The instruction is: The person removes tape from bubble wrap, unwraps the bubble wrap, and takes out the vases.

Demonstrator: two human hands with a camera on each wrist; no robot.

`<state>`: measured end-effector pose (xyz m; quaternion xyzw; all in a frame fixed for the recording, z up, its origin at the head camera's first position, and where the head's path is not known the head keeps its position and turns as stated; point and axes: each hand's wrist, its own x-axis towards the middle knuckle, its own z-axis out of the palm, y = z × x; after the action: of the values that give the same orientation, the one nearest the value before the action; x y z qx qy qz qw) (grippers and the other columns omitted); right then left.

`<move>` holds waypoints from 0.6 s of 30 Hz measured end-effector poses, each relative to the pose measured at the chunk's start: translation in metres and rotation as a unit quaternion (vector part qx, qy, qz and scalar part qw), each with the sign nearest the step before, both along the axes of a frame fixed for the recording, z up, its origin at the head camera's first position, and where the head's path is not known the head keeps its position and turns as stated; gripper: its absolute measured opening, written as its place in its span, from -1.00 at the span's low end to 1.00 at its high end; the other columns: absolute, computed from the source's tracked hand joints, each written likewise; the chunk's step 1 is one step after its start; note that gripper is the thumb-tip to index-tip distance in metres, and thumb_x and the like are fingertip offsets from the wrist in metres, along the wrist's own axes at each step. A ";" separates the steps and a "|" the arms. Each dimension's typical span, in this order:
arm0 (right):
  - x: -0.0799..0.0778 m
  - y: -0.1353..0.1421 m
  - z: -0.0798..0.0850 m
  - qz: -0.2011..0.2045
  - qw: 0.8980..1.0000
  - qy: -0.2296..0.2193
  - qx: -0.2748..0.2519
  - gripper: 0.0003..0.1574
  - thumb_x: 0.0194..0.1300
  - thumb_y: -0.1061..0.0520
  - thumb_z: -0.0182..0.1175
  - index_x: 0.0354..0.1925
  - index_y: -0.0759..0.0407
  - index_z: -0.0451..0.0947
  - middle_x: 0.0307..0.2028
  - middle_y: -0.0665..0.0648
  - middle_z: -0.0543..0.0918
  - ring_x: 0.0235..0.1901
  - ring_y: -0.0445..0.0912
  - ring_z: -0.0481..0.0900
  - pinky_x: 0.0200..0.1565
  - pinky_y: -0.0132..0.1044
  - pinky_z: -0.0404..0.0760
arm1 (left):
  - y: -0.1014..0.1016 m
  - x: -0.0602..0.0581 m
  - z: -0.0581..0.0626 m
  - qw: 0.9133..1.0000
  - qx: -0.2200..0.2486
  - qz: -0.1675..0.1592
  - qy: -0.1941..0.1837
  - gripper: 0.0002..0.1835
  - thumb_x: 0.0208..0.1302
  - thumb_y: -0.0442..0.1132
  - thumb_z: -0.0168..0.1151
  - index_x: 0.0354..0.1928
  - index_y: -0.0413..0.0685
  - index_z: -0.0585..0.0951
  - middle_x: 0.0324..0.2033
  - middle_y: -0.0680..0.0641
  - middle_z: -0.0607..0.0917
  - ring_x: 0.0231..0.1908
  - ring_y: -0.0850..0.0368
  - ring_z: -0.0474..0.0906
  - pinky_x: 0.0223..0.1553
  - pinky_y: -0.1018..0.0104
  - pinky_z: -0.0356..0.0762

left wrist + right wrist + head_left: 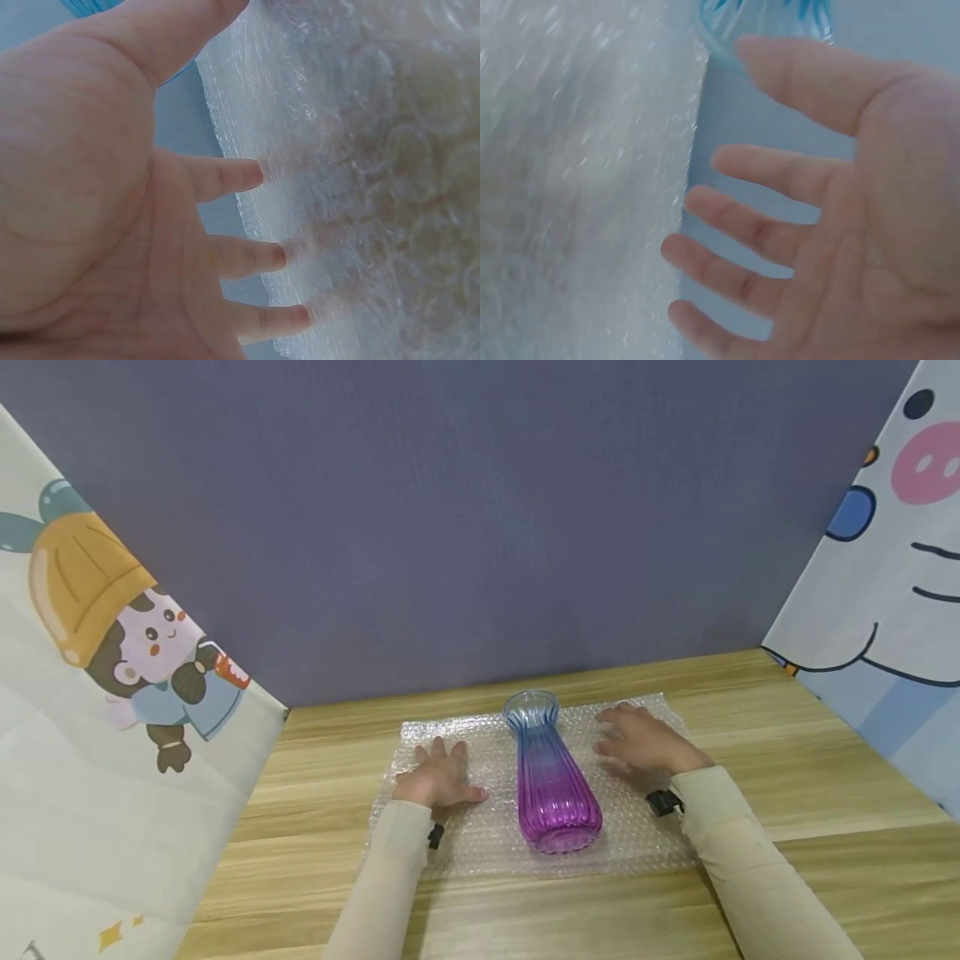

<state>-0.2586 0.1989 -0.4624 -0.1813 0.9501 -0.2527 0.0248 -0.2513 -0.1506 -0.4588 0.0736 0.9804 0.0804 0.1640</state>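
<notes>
A ribbed glass vase [555, 777], blue at its flared mouth and purple at its base, lies on its side on a sheet of bubble wrap [487, 852]. Its mouth points to the back wall. On the vase's left, my left hand [438, 778] has its fingers spread, with the fingertips at the bubble wrap [375, 187] in the left wrist view. To the right, my right hand [647, 740] is held over the sheet with straight, parted fingers and nothing in it. The vase's blue rim [720, 45] shows beyond the thumb in the right wrist view.
The sheet lies on a wood-grain table [315, 827]. A grey-blue wall [480, 527] stands along the back edge. Printed cartoon panels border the table at left [135, 827] and right [855, 618].
</notes>
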 end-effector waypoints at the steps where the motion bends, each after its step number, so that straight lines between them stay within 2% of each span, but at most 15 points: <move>1: 0.000 -0.002 0.001 0.003 1.000 0.002 -0.014 -0.28 0.43 -0.05 0.23 0.34 0.40 0.43 0.28 0.47 0.52 0.27 0.45 0.43 0.25 0.39 0.47 | 0.000 0.000 0.000 1.000 -0.001 0.000 0.001 0.19 0.09 0.39 0.40 0.63 0.06 0.09 0.61 -0.35 -0.05 0.54 -0.55 -0.14 0.14 -0.80 0.12; 7: 0.001 -0.013 0.010 0.003 0.995 -0.029 -0.092 -0.24 0.53 -0.10 0.13 0.41 0.40 0.34 0.28 0.44 0.54 0.19 0.32 0.58 0.18 0.23 0.62 | 0.001 -0.001 0.001 1.000 -0.005 -0.003 0.004 0.18 0.08 0.40 0.40 0.62 0.04 0.10 0.61 -0.36 -0.03 0.54 -0.56 -0.12 0.12 -0.80 0.17; 13: 0.003 -0.024 0.016 0.003 0.989 -0.074 -0.130 -0.19 0.53 -0.18 0.12 0.43 0.38 0.32 0.18 0.35 0.61 0.05 0.15 0.67 0.01 0.00 0.74 | 0.000 0.001 0.002 1.000 -0.005 -0.002 0.005 0.18 0.08 0.40 0.41 0.62 0.06 0.10 0.61 -0.35 -0.03 0.54 -0.55 -0.12 0.13 -0.79 0.16; 18: 0.006 -0.034 0.016 0.027 0.969 -0.171 -0.179 -0.10 0.51 -0.25 0.11 0.46 0.38 0.25 0.19 0.37 0.57 -0.05 0.09 0.72 -0.15 -0.05 0.80 | 0.001 0.000 0.001 1.000 -0.003 -0.001 0.007 0.18 0.07 0.39 0.42 0.61 0.04 0.12 0.60 -0.36 -0.01 0.54 -0.56 -0.10 0.13 -0.80 0.17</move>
<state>-0.2524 0.1654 -0.4462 -0.1621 0.8661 -0.4449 0.1604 -0.2516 -0.1495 -0.4574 0.0748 0.9817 0.0771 0.1575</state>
